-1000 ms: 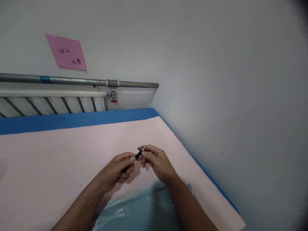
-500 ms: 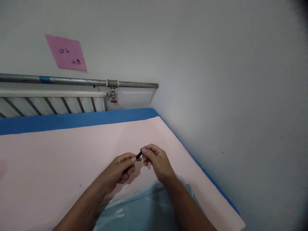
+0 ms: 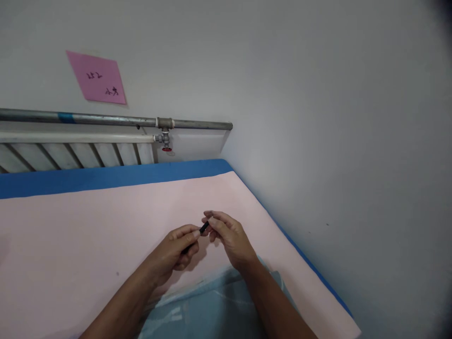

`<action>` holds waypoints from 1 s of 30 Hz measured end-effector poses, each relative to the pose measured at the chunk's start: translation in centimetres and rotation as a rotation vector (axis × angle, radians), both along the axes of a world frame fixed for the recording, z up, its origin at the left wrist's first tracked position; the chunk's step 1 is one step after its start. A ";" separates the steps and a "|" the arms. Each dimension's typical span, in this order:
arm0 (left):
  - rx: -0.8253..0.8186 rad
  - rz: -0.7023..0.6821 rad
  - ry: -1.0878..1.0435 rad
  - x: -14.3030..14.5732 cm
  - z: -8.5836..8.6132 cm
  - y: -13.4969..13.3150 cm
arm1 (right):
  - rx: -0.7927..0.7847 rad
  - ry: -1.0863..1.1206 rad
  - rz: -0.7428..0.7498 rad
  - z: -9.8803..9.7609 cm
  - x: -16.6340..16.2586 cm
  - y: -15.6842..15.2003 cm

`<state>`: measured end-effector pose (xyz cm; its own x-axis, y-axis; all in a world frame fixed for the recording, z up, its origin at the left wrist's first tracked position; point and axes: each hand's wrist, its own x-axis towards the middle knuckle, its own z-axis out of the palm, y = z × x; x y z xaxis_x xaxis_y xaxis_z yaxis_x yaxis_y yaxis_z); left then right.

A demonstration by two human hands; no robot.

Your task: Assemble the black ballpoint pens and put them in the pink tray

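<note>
My left hand (image 3: pixel 181 245) is closed around a thin black pen-like stick (image 3: pixel 204 227), whose upper part sticks out past the thumb and forefinger. Part of its lower length shows dark beneath the palm. My right hand (image 3: pixel 228 235) meets the stick's upper end, the thumb pressed against it and the fingers curved behind. The very tip is covered by the right thumb, so its shape cannot be made out. Both hands are held over a pale pink sheet (image 3: pixel 88 235), close together at its middle right.
Light-blue fabric (image 3: pixel 201 310) lies below my forearms. A blue edge (image 3: pixel 116 176) borders the sheet at the back. Behind it run a metal pipe (image 3: pixel 116 120) with a red-handled valve (image 3: pixel 166 149) and a white radiator (image 3: pixel 56 153). A wall (image 3: pixel 335 165) rises at right; pink paper (image 3: pixel 100 77) hangs behind.
The fingers of my right hand have loosened and stretched out a little past the stick's end, with the thumb still on it. My left hand keeps its hold in the same place.
</note>
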<state>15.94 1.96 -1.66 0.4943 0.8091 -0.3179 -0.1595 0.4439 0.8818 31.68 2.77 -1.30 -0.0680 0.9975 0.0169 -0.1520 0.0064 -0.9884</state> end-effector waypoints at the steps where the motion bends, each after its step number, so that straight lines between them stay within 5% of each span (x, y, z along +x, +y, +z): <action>1: 0.000 -0.001 -0.004 0.0 0.0 0.0 | 0.005 0.012 0.013 0.0 0.0 0.0; 30: 0.089 0.039 0.098 0.4 0.0 -0.1 | 0.011 0.012 -0.045 -0.3 -0.1 0.1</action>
<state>16.34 1.90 -1.71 0.4324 0.8540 -0.2894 -0.0864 0.3588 0.9294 31.61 2.90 -1.64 -0.0226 0.9993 0.0288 -0.1630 0.0247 -0.9863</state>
